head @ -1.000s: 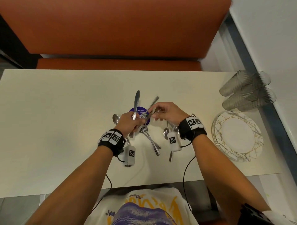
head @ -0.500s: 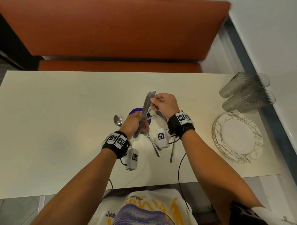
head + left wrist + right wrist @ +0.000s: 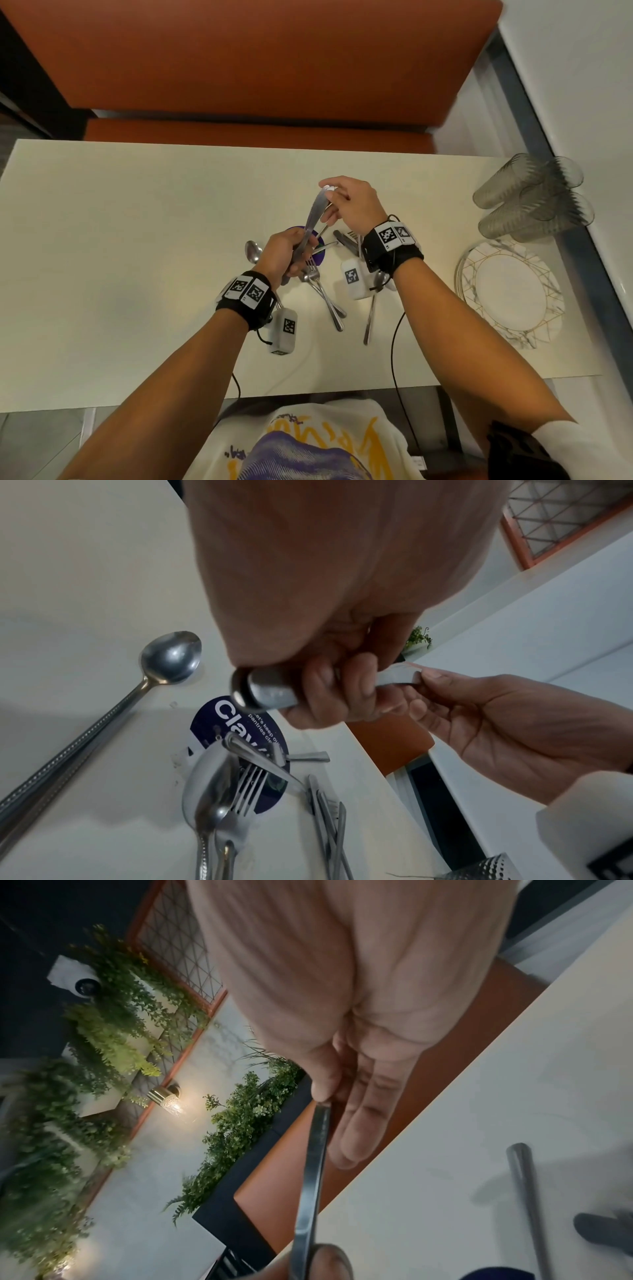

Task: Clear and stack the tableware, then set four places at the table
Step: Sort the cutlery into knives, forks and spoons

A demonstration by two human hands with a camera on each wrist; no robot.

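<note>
My left hand (image 3: pixel 291 253) grips the handles of a small bundle of table knives (image 3: pixel 313 219), blades pointing up and away over the table (image 3: pixel 137 240). My right hand (image 3: pixel 330 195) pinches the blade tips between thumb and forefinger. In the left wrist view my curled fingers (image 3: pixel 342 691) wrap the knife handles (image 3: pixel 270 693), and the right hand (image 3: pixel 421 677) holds the far end. The right wrist view shows a knife blade (image 3: pixel 313 1177) edge-on under my pinching right hand (image 3: pixel 325 1099). Loose cutlery lies beneath: a spoon (image 3: pixel 252 250), forks (image 3: pixel 325 298), another spoon (image 3: pixel 371 308).
A stack of white plates with gold lines (image 3: pixel 507 291) sits at the right, near the table's edge. Several ribbed glasses (image 3: pixel 534 202) lie on their sides behind it. A round purple sticker (image 3: pixel 317 255) marks the table centre. An orange bench (image 3: pixel 239 130) runs along the far side.
The right hand has brought a second knife against the one in the left hand, then slid up to the blade tips. The bundle now stands steeper.
</note>
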